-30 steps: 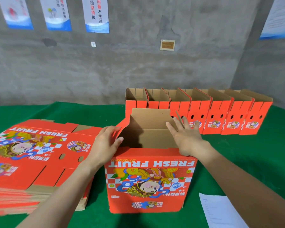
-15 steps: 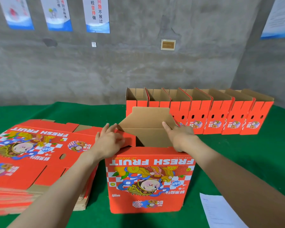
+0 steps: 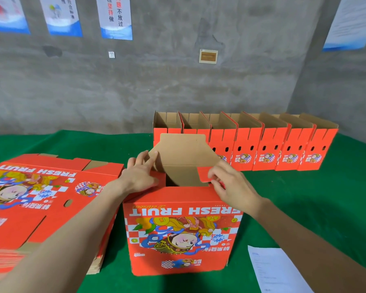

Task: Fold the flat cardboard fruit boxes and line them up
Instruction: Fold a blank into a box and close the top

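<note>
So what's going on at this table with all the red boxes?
A person is folding up a fruit box. The left hand presses its left flap inward while the right hand pinches the right flap. Flat boxes wait stacked on the left; finished boxes stand in a row at the back.

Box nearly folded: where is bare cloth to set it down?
Bare green cloth lies right of the box in hand, between the folded row and the paper sheet; also left of the row's end, behind the flat stack. The stack crowds the left.
</note>
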### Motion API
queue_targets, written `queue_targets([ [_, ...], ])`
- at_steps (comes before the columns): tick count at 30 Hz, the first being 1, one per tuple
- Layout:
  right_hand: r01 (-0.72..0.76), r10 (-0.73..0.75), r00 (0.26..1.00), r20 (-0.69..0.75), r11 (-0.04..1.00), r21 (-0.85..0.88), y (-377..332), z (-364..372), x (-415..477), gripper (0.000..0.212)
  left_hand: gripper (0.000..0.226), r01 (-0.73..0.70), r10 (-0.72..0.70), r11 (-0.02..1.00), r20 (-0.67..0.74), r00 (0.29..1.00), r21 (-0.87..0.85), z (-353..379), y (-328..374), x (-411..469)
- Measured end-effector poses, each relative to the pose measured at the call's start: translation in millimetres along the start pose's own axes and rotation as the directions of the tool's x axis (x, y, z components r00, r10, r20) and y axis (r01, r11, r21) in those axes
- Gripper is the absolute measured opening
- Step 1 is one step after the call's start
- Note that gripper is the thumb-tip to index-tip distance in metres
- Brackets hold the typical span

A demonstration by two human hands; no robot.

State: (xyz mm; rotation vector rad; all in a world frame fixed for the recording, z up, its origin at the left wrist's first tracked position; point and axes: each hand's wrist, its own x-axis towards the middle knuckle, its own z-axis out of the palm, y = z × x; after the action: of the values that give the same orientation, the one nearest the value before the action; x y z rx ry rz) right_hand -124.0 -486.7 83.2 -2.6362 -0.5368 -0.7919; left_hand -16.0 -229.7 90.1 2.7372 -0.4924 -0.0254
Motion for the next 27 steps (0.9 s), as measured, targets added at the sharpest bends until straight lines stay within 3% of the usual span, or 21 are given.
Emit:
queue_targets([
  [4, -0.172, 0.17, 0.985, 0.024, 0.973, 0.154, 9, 5, 4, 0.014, 0.093, -0.046, 0.043, 0.997, -0.045, 0.998, -0.069, 1, -2, -6],
  [7, -0.254, 0.27, 0.962, -0.038, 0.937, 0.238, 9, 5, 4, 0.016, 0.086, -0.174, 0.139, 0.962, -0.174, 0.975, -0.209, -1, -6, -11],
  [11, -0.332, 0.364, 0.927, -0.087, 0.907, 0.26, 9, 4, 2, 0.019, 0.054, -0.282, 0.171, 0.883, -0.301, 0.938, -0.376, -1, -7, -19],
  [14, -0.389, 0.424, 0.903, -0.066, 0.873, 0.293, 8, 2, 4, 0.022, 0.022, -0.275, 0.181, 0.92, -0.318, 0.931, -0.28, 0, -7, -20],
  [16, -0.404, 0.442, 0.894, -0.073, 0.866, 0.294, 7, 2, 4, 0.02, 0.015, -0.223, 0.138, 0.939, -0.306, 0.942, -0.262, -1, -6, -19],
  [18, -0.43, 0.46, 0.887, -0.046, 0.857, 0.283, 8, 2, 7, 0.018, 0.015, -0.171, 0.089, 0.943, -0.278, 0.957, -0.287, -3, -3, -19],
  [24, -0.546, 0.514, 0.81, 0.284, 0.837, 0.042, 12, 3, 23, 0.054, 0.028, -0.098, 0.073, 0.98, -0.145, 0.987, -0.172, -5, 4, -19],
  [26, -0.54, 0.534, 0.776, 0.337, 0.838, -0.084, 12, 4, 31, 0.063, 0.043, -0.042, 0.03, 0.991, -0.099, 0.995, -0.126, -3, 6, -17],
  [27, -0.536, 0.546, 0.759, 0.356, 0.833, -0.135, 11, 4, 35, 0.066, 0.062, -0.005, -0.001, 0.995, -0.061, 0.998, -0.095, -3, 7, -16],
])
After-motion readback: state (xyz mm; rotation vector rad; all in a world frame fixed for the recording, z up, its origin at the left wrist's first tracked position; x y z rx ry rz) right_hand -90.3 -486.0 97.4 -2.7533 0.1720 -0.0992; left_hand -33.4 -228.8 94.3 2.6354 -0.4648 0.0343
